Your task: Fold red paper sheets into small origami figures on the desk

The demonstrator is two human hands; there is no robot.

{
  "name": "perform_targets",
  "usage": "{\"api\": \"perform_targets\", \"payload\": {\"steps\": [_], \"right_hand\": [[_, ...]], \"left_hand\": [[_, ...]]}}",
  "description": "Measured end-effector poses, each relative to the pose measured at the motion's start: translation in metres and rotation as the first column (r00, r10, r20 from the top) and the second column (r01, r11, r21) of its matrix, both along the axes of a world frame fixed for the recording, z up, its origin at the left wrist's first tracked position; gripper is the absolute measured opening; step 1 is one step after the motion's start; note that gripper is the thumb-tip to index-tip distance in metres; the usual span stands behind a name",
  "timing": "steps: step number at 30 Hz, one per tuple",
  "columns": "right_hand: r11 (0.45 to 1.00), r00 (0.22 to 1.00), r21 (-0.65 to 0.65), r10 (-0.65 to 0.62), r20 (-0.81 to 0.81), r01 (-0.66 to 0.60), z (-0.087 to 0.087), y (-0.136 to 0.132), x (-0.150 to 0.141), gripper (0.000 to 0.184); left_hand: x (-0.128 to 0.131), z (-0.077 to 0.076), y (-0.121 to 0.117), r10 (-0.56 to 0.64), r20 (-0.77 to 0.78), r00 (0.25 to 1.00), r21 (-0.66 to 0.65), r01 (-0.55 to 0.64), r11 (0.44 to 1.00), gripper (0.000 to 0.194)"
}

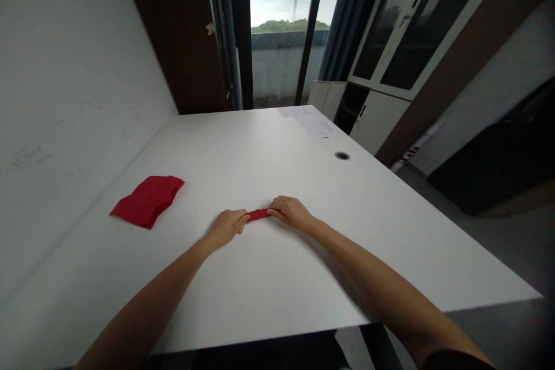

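Observation:
A narrow folded strip of red paper [259,215] lies on the white table [269,289] between my two hands. My left hand [226,226] pinches the strip's left end with curled fingers. My right hand [291,211] presses down on its right end, fingers closed over it. Most of the strip is hidden under my fingers. A loose stack of red paper sheets [148,200] lies flat to the left, well apart from both hands.
A wall runs along the table's left side. A round cable hole [342,155] and white papers [310,121] sit at the far right of the table. Beyond stand a window and a glass-door cabinet [390,69]. The table's right and near edges drop to the floor.

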State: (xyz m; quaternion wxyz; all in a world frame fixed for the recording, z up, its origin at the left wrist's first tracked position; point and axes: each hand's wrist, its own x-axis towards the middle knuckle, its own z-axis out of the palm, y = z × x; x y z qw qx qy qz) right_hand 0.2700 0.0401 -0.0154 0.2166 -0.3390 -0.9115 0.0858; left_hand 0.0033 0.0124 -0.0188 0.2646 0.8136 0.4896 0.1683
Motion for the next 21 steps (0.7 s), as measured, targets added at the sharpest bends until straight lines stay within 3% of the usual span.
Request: {"api": "perform_targets", "payload": {"steps": [5,12,15,17,21], "right_hand": [[0.999,0.998,-0.030,0.010,-0.063,-0.012,0.000,0.003,0.005,0.033],[0.997,0.990,-0.072,-0.006,-0.142,-0.004,0.003,0.004,0.007,0.038],[0.990,0.979,-0.140,-0.057,-0.194,0.030,-0.001,0.009,0.012,0.037],[0.971,0.957,-0.210,-0.165,-0.240,0.115,-0.005,0.016,0.020,0.038],[0.882,0.838,-0.308,-0.447,-0.314,0.355,-0.014,0.038,0.047,0.042]], "left_hand": [[-0.003,-0.002,0.004,0.036,0.339,0.940,-0.187,0.030,0.982,0.044],[-0.003,-0.008,0.009,0.215,0.406,0.888,-0.214,-0.136,0.967,0.047],[-0.007,-0.009,0.011,0.222,0.414,0.883,-0.143,-0.177,0.974,0.048],[-0.016,-0.006,0.015,0.244,0.384,0.890,-0.053,-0.243,0.969,0.047],[-0.057,0.010,0.033,0.440,0.172,0.881,0.134,-0.464,0.876,0.034]]}}
